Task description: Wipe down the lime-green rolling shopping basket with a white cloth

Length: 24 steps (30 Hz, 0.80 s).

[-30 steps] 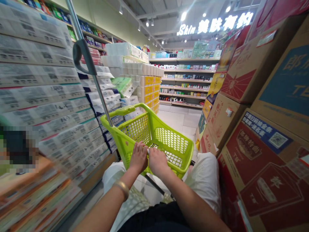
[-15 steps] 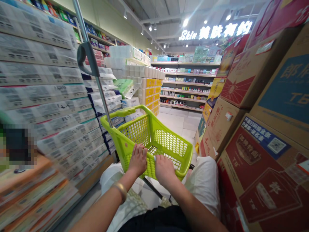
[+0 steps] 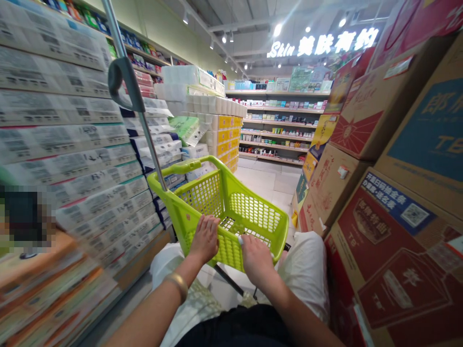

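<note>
A lime-green perforated shopping basket [image 3: 260, 212] stands on the floor right in front of my knees. Its long grey pull handle [image 3: 125, 84] rises at the upper left, and a green carry handle lies across its far-left rim. My left hand [image 3: 205, 238], with a gold bangle on the wrist, has its fingers curled over the basket's near rim. My right hand [image 3: 256, 258] grips the same rim a little further right. A small white spot shows at my right fingertips; I cannot make out what it is. The inside of the basket shows only its mesh bottom.
Stacked tissue packs [image 3: 90, 164] wall the left side. Red and brown cardboard boxes [image 3: 390, 226] are piled close on the right. A tiled aisle [image 3: 267, 180] runs ahead to product shelves [image 3: 282, 130] under a lit sign. Toilet-roll stacks [image 3: 206, 103] stand at the middle left.
My hands have moved apart on the near rim; the right one slid to the right and lower. The basket shifted slightly.
</note>
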Tool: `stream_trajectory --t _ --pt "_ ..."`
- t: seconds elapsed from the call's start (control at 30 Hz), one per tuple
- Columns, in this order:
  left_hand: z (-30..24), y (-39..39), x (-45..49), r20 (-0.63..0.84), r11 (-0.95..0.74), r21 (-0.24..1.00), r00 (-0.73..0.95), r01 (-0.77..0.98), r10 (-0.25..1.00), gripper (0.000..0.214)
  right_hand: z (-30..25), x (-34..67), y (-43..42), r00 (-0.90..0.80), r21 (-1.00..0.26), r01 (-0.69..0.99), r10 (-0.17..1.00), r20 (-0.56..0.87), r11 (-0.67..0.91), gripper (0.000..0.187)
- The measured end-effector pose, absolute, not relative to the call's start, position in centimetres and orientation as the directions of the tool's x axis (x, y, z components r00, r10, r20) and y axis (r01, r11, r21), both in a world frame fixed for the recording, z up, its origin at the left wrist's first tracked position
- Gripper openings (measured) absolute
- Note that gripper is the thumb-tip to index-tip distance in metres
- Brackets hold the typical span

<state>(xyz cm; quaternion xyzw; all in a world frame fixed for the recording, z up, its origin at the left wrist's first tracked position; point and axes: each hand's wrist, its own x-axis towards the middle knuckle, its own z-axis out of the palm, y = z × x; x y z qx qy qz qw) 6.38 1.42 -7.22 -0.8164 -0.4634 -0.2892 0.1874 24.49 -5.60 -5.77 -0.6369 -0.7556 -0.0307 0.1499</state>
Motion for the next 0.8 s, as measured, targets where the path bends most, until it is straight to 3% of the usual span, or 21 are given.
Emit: stream_trajectory --t 0.17,0.4,0.6,0.8 --pt "-7.2 1.5 6.9 0.657 -0.482 0.022 0.351 0.876 0.667 0.056 -5.4 25.1 -6.0 -0.107 -0.14 0.981 0.976 0.188 0.134 0.029" --pt "-6.9 1.3 6.9 0.637 -0.465 -0.004 0.36 0.885 0.681 0.037 -2.1 19.6 -2.6 -0.206 -0.154 0.963 0.972 0.113 0.222 0.025" --pt "-7.4 1.3 6.5 0.652 -0.472 -0.029 0.375 0.881 0.659 0.033 -3.6 20.4 -3.2 -0.216 -0.154 0.955 0.952 0.217 0.252 0.023" --pt "-7.7 1.0 6.8 0.667 -0.465 -0.006 0.35 0.885 0.658 0.036 -7.0 25.3 -6.6 -0.134 -0.104 0.978 0.929 0.345 0.18 0.026"
